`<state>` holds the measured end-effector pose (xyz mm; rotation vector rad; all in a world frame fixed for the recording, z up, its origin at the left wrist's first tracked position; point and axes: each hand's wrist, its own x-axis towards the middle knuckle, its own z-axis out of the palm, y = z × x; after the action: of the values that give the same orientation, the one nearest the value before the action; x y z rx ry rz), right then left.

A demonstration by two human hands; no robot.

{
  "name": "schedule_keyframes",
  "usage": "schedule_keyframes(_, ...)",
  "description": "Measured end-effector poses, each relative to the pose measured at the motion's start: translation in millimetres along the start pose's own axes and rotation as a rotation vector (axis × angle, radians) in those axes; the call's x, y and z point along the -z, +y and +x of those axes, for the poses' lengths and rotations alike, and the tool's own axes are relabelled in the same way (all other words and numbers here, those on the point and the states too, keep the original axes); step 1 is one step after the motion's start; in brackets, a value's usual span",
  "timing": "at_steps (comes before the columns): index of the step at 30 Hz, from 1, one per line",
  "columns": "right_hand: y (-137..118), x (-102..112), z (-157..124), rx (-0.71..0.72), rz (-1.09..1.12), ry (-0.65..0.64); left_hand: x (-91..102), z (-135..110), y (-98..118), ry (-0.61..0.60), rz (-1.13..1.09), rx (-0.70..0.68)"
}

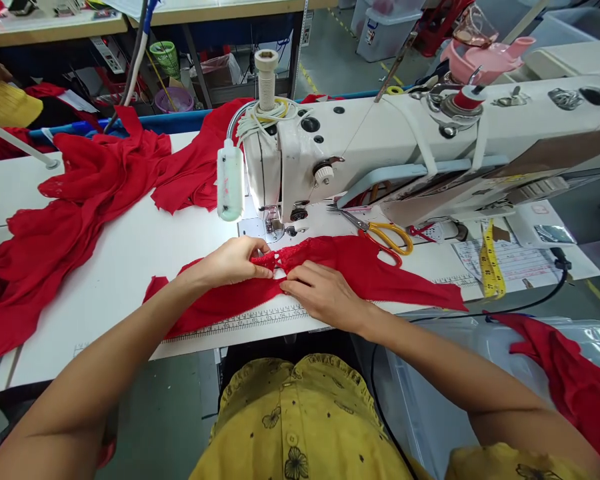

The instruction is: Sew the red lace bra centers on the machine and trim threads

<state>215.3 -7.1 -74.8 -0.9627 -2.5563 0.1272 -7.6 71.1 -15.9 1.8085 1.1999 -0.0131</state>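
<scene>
A piece of red fabric (380, 273) with a lacy edge lies across the front of the sewing table. My left hand (240, 261) pinches the lacy edge between thumb and fingers. Close beside it, my right hand (320, 290) grips the same fabric with its fingers bent together. Between the two hands the cloth has a small gap where white table shows. Just behind them stands the white sewing machine (290, 160), its presser foot (274, 227) apart from the fabric. Scissors (380, 233) with orange and yellow handles lie right of the foot, partly beside the cloth.
More red fabric (90, 193) is heaped on the table's left side. A printed ruler (250, 321) runs along the front edge. At right are a yellow tape measure (491, 263) and papers (523, 260). A clear bin (440, 373) stands by my right arm. A lamp (230, 180) hangs beside the machine head.
</scene>
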Motion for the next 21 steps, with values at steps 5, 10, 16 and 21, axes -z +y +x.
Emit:
schedule_keyframes(5, 1, 0, 1, -0.003, 0.040, 0.037, 1.6, 4, -2, -0.218, -0.346, 0.007)
schedule_keyframes(10, 2, -1, 0, -0.002, 0.053, 0.028, -0.1, 6, 1, -0.201, -0.335, 0.091)
schedule_keyframes(16, 3, -2, 0, -0.001, 0.057, 0.017, -7.4, 6, 0, -0.055, 0.027, 0.020)
schedule_keyframes(21, 3, -1, 1, -0.001, 0.032, 0.009, -18.1, -1, -3, 0.150, 0.235, -0.166)
